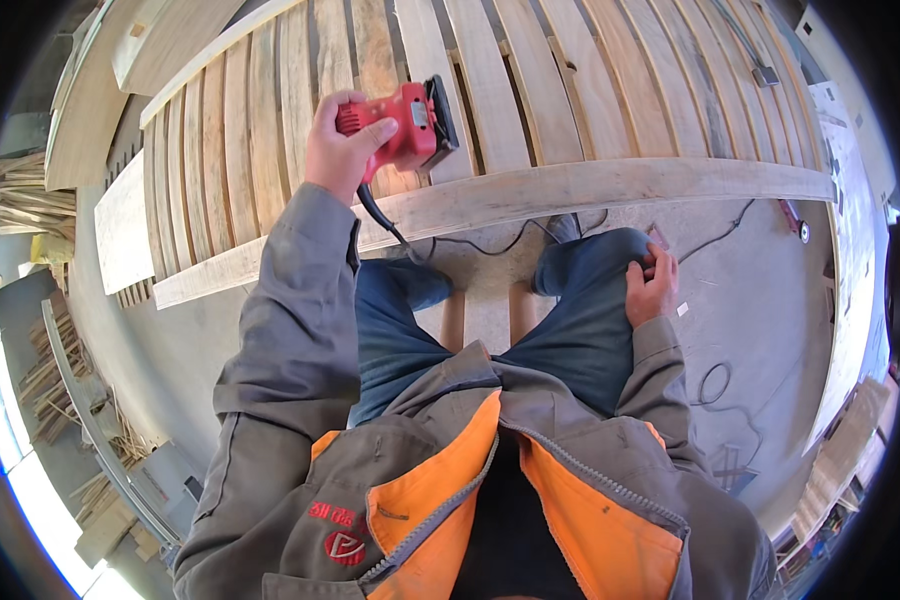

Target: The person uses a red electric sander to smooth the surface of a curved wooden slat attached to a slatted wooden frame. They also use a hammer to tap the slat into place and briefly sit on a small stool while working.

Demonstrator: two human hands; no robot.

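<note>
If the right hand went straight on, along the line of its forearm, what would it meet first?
Probably the long wooden front rail of the slatted frame, beyond the right knee. Depth is unclear, so the right hand might pass above or below it.

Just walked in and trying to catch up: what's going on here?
A person, apparently seated, is holding a red power sander in the left hand over a slatted wooden panel. The sander's black base is turned sideways toward the right, not laid flat on the slats. A black cord runs down from the tool. The right hand holds nothing visible and rests by the right knee.
</note>
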